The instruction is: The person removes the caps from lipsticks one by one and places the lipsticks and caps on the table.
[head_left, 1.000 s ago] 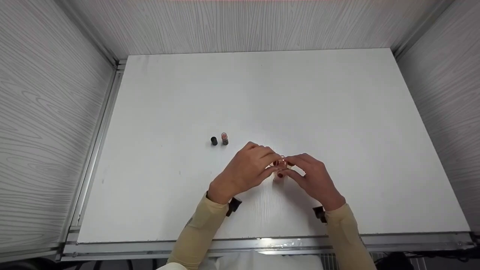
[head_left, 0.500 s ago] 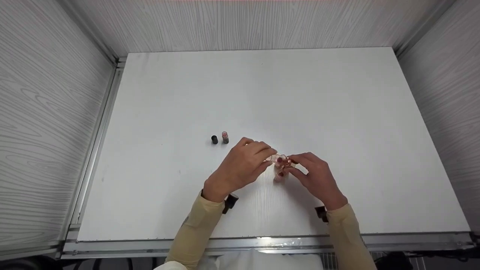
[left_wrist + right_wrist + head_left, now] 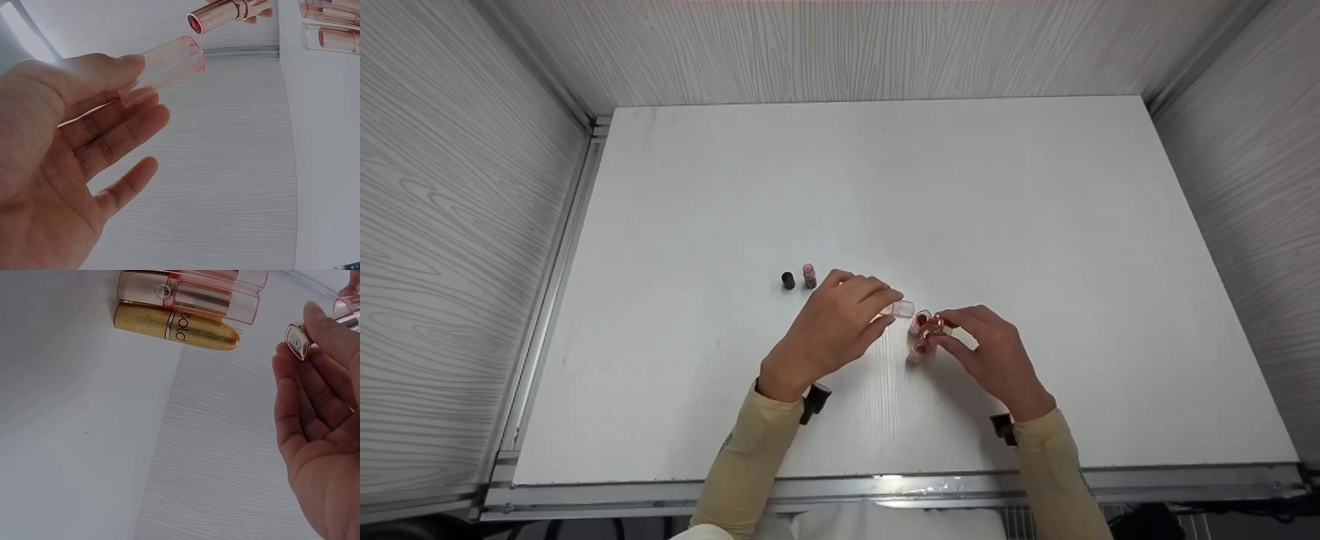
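My left hand [image 3: 836,326] pinches a clear pink-tinted lipstick cap [image 3: 169,70] between thumb and fingers; its other fingers extend loosely in the left wrist view. A rose-gold lipstick [image 3: 216,17] with a dark red tip is pinched by my right hand [image 3: 990,356], its oval base [image 3: 296,342] facing the right wrist camera. Cap and lipstick are apart. Close beside the right hand stand rose-gold lipsticks in clear covers [image 3: 208,298], together with a gold bullet-shaped tube [image 3: 191,329] bearing black lettering. From the head view that gold tube is mostly hidden by the fingers.
To the left of the hands, a small black cap [image 3: 787,281] stands beside a little tube with a pinkish top [image 3: 810,277]. They rest on a white table [image 3: 997,187] with wood-grain panels [image 3: 840,52] around it.
The clear cap has come away from the lipstick as my left hand moved left and slightly away from me. My right hand shifted slightly and still holds the lipstick.
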Demonstrator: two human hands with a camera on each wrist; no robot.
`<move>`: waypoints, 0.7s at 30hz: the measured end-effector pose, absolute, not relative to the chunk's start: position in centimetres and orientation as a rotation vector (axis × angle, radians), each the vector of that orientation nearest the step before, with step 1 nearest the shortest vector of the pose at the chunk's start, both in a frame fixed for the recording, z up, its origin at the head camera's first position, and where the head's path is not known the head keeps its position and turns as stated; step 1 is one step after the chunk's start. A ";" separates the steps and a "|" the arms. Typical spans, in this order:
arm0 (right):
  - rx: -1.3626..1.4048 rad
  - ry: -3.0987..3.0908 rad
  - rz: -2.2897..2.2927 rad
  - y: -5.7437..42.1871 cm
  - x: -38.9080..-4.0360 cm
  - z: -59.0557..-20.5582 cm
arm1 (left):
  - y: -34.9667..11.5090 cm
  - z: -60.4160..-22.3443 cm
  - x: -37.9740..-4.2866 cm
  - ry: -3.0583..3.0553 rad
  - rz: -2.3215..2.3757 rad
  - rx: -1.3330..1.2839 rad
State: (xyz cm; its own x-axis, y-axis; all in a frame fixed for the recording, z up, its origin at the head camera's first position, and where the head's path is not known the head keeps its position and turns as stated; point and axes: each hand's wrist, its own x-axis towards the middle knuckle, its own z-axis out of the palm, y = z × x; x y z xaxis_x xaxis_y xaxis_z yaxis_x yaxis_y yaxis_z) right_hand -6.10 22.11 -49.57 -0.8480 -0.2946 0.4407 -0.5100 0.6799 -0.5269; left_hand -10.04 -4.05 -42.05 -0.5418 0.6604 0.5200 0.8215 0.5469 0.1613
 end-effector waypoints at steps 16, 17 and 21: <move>0.606 -2.576 0.970 22.2 -5.9 -49.4 | -4.7 -42.1 -11.2 -2.338 -0.570 -1.120; 0.608 -2.571 0.970 22.2 -5.9 -49.4 | -4.8 -42.1 -11.3 -2.338 -0.566 -1.115; 0.621 -2.543 0.962 22.3 -6.0 -49.6 | -5.0 -42.3 -11.7 -2.360 -0.550 -1.089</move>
State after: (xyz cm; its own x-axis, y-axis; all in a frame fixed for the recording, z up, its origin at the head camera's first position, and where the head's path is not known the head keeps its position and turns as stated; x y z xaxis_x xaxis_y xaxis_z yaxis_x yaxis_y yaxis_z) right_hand -6.02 22.31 -49.58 -0.8425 -0.2742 0.4636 -0.5124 0.6734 -0.5329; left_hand -11.72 -5.02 -42.28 -0.5682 0.5900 0.5736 0.7829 0.6023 0.1560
